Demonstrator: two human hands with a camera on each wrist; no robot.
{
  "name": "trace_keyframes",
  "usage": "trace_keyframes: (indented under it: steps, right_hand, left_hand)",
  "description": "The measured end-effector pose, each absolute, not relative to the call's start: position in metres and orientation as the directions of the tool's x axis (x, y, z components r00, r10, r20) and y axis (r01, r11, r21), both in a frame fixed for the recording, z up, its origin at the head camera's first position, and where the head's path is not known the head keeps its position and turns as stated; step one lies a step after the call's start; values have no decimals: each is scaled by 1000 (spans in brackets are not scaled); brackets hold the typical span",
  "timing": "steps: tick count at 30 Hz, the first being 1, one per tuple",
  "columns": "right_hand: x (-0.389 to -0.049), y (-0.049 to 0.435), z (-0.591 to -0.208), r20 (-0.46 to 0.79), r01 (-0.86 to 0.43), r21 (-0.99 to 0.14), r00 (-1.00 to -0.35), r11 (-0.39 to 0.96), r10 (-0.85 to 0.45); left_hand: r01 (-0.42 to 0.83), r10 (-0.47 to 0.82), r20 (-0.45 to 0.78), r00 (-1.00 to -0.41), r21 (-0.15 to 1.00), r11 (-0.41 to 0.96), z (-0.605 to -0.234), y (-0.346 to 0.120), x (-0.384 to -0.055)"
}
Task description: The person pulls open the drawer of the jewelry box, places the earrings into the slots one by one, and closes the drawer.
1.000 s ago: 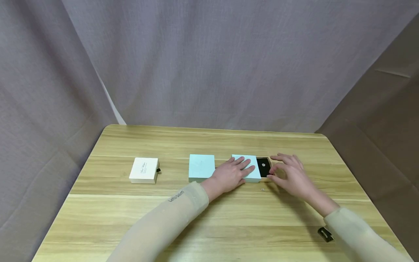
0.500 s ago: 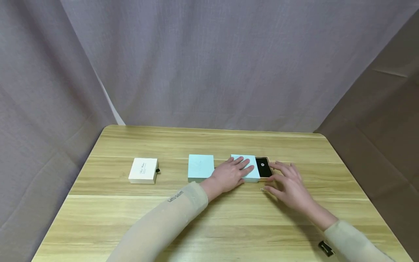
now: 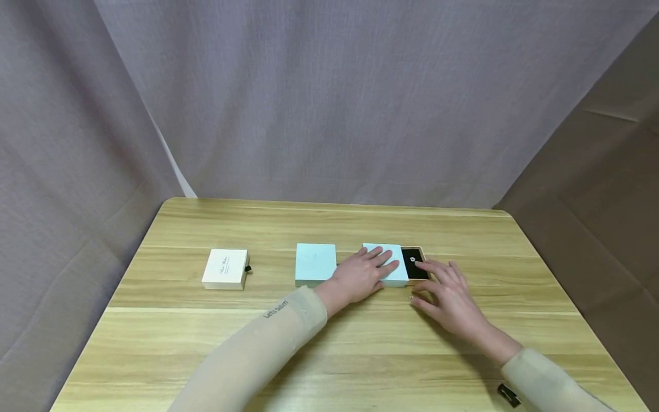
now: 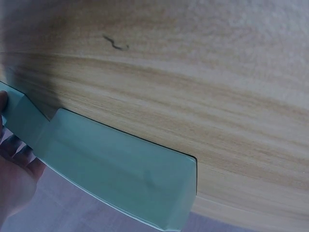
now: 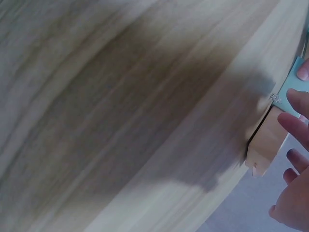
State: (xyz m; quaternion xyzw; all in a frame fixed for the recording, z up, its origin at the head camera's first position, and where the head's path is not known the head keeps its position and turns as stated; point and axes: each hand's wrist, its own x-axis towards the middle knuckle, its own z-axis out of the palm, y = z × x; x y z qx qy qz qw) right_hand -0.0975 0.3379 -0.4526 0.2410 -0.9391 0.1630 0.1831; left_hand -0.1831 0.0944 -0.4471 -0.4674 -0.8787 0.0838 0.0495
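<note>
In the head view my left hand (image 3: 358,278) rests with spread fingers on a light blue slide-out box (image 3: 389,279). Its drawer (image 3: 424,252) stands partly out to the right, showing a black pad (image 3: 408,270) with a small shiny piece of jewelry (image 3: 412,259) on it. My right hand (image 3: 453,297) reaches over the drawer's front right corner, fingers apart and slightly bent, holding nothing. A second tiny sparkling piece (image 5: 275,98) lies on the table in front of the box, right by the thumb tip in the right wrist view.
Left of the held box stands another light blue box (image 3: 316,263), partly behind my left forearm. A white box (image 3: 225,268) with a black pull tab sits farther left. A small dark object (image 3: 508,395) lies by my right sleeve. Curtains hang round the wooden table (image 3: 329,366).
My right hand has left the drawer's right end and moved left and toward me, its thumb coming to the tiny sparkling piece. The left hand stays on the box.
</note>
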Motion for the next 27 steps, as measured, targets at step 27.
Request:
trace_keyframes:
  steps: [27]
  right_hand:
    - [-106, 334, -462, 407, -520, -199, -815, 831, -413]
  left_hand:
    - [814, 832, 18, -554, -194, 547, -447, 93, -182]
